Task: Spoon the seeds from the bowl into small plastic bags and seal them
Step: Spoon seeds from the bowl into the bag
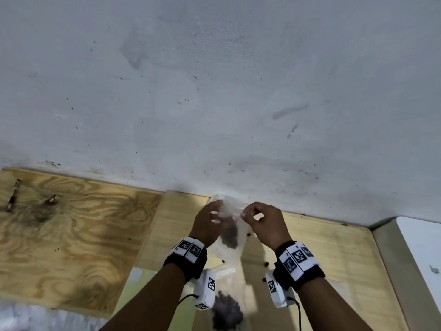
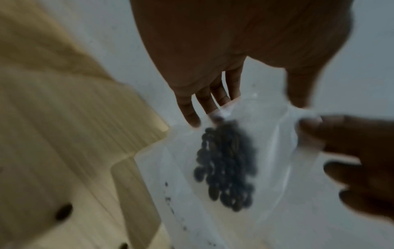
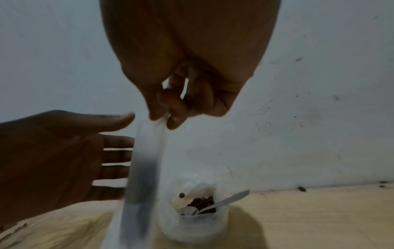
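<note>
A small clear plastic bag [image 1: 230, 235] hangs upright above the table with a clump of dark seeds [image 2: 226, 168] inside. My right hand [image 1: 245, 215] pinches the bag's top edge between thumb and fingertips [image 3: 175, 121]. My left hand [image 1: 214, 211] is at the bag's other side with its fingers [image 3: 115, 156] straight and spread behind the film and its thumb reaching to the top edge. The translucent bowl [image 3: 192, 230] stands on the table by the wall, holding brown seeds and a metal spoon [image 3: 230, 200]. In the head view my hands mostly cover the bowl.
A second bag with dark seeds [image 1: 226, 306] lies on the wooden table [image 1: 334, 259] near me, between my forearms. Loose seeds [image 1: 266, 263] are scattered on the boards. A white wall [image 1: 214, 91] rises just behind the bowl. A plywood sheet [image 1: 71, 223] lies to the left.
</note>
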Motion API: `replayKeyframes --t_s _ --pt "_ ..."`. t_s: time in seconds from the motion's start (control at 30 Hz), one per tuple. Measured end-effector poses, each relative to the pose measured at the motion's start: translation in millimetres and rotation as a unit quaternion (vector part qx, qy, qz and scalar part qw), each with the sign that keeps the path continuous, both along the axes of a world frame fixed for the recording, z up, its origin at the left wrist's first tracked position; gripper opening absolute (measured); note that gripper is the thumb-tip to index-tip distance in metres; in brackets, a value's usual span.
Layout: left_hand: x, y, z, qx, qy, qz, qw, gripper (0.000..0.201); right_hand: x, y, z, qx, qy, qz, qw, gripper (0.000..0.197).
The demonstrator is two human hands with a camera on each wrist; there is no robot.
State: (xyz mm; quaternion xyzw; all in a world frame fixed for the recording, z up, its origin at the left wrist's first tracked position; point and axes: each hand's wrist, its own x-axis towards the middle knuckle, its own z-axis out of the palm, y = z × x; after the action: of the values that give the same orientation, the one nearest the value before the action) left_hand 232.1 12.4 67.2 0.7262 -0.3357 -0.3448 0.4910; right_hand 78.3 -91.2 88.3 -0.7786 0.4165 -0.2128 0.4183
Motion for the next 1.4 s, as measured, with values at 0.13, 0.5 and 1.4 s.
replayKeyframes --t_s 0.13,0.5,1.4 --pt "1 -2 -5 -0.040 0.028 0.091 0.995 0.010 -9 1 1 -0.011 -0.043 -0.060 0.997 0.014" --pt "-15 -4 5 -0.044 0.085 0.030 0.995 0.024 -20 1 3 0.130 -0.139 -0.085 0.978 0.030" --pt "-21 6 -9 0.002 0.222 0.124 0.967 0.041 -29 23 -9 0.221 -0.137 -0.119 0.958 0.027"
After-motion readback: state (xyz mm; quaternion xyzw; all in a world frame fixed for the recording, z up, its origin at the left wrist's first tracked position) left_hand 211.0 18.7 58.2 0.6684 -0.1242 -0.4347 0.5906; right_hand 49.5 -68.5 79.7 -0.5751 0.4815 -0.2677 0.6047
